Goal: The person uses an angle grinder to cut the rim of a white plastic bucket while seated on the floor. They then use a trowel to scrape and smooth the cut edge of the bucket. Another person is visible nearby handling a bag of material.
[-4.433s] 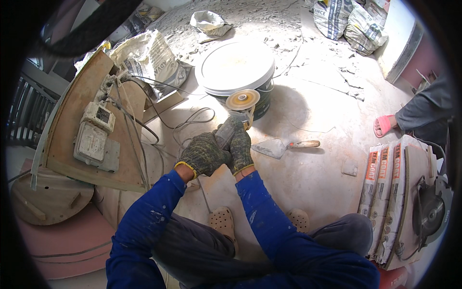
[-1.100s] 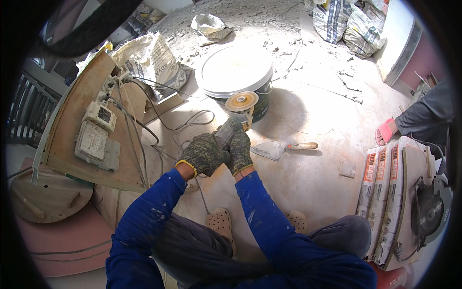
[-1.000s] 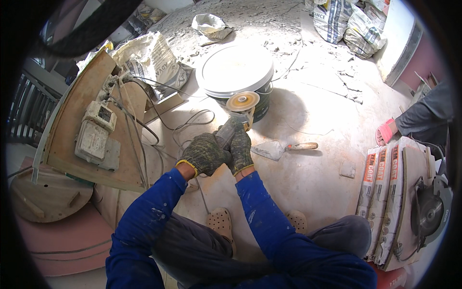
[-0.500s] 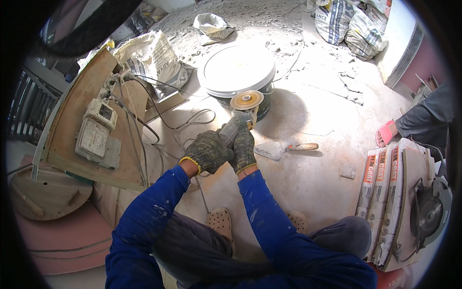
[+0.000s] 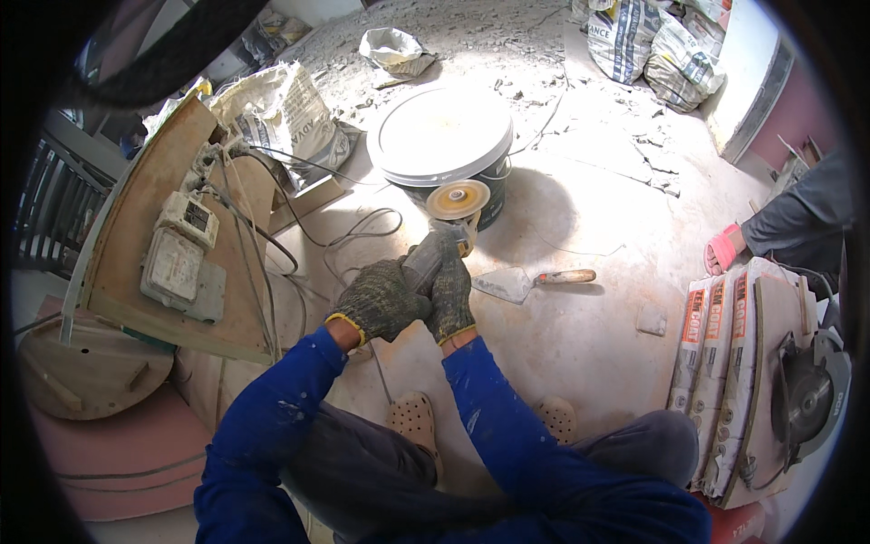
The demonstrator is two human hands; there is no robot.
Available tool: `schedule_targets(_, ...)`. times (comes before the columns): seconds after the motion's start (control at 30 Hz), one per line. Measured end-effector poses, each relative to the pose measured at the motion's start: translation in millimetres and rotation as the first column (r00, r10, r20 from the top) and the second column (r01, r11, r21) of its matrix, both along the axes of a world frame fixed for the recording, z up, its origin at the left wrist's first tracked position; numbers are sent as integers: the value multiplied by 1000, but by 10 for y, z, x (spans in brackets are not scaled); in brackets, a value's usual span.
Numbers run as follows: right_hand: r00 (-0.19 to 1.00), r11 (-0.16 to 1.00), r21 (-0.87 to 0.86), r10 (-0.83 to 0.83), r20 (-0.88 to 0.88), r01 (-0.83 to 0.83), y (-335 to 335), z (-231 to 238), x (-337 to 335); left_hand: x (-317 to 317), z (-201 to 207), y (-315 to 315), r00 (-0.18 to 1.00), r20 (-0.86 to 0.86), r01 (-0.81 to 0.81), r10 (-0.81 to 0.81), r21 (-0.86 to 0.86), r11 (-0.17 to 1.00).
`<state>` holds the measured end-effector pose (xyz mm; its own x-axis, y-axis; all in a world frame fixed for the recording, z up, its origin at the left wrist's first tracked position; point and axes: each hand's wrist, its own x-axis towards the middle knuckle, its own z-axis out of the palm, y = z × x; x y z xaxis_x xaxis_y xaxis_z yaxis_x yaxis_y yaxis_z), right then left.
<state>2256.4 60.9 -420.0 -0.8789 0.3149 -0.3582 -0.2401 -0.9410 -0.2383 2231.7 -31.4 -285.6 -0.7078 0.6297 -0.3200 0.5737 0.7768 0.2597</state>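
Note:
Both of my hands, in dark knit work gloves with yellow cuffs, are wrapped round the body of an angle grinder [image 5: 423,265]. My left hand [image 5: 381,301] grips its rear part, and my right hand [image 5: 450,288] closes on it farther forward. The grinder's round tan disc [image 5: 458,199] points away from me, in front of the side of a dark bucket [image 5: 494,207] with a white lid [image 5: 440,134]. From this view I cannot tell whether disc and bucket touch. Right of my right hand, a pointed trowel [image 5: 509,283] with a wooden handle lies on the floor.
At left stands a wooden board [image 5: 136,263] with electrical boxes [image 5: 181,245] and loose cables [image 5: 367,227]. Stacked bags [image 5: 716,363] and a circular saw [image 5: 807,399] are at right. Another person's foot [image 5: 722,251] is beyond them. Rubble [image 5: 489,45] and sacks [image 5: 281,109] lie at the back.
My hands and the grinder have shifted slightly left and nearer to me, the disc dropping a little lower in view. The whole scene has also moved slightly left. The grip is unchanged.

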Motion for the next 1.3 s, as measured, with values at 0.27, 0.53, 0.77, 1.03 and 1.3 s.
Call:
schedule_targets(0.27,994,998,-53,-21,-111,15,-106,-1,80,-13,-32,-82,1000,14,-22,22,45,999)
schedule_targets(0.53,997,999,-38,-29,-77,27,-36,-6,-37,-42,-47,-19,998,-60,3,2,84,996)
schedule_targets(0.77,995,999,-30,-26,-100,23,-66,15,-34,-83,-45,-29,999,22,-48,47,10,999)
schedule_targets(1.03,996,1000,-23,-17,-83,15,-47,6,-67,-86,-38,-22,993,-68,93,-93,-4,996)
schedule_targets(1.3,996,1000,-31,-6,-87,3,-43,-37,-101,-107,4,10,989,-44,139,-142,-59,988)
